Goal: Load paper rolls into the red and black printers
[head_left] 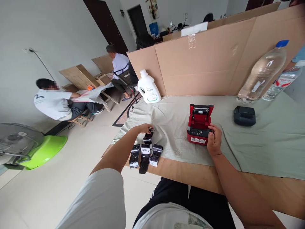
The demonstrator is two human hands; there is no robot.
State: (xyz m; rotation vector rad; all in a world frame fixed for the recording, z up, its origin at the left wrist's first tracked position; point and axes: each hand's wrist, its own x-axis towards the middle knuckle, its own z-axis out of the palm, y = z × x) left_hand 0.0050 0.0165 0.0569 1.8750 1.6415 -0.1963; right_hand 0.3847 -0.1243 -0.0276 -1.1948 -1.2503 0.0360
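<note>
A small red and black label printer (197, 133) stands on the cloth with its lid tipped up and its inside bare. My right hand (214, 140) grips its right side, fingers behind and thumb near the front corner. Left of it, several shiny black rolls (145, 154) lie together at the table's front edge, with loose ends hanging from some. My left hand (145, 128) is closed on a black roll (148, 136) at the back of this group; its fingertips are partly hidden.
A white jug (149, 87) stands at the back left before a cardboard partition (202, 63). Two clear bottles, a large blue-capped one (264, 73) and a smaller one (283, 82), stand at the back right. A black device (244, 115) lies right of the printer. Two people sit at the left.
</note>
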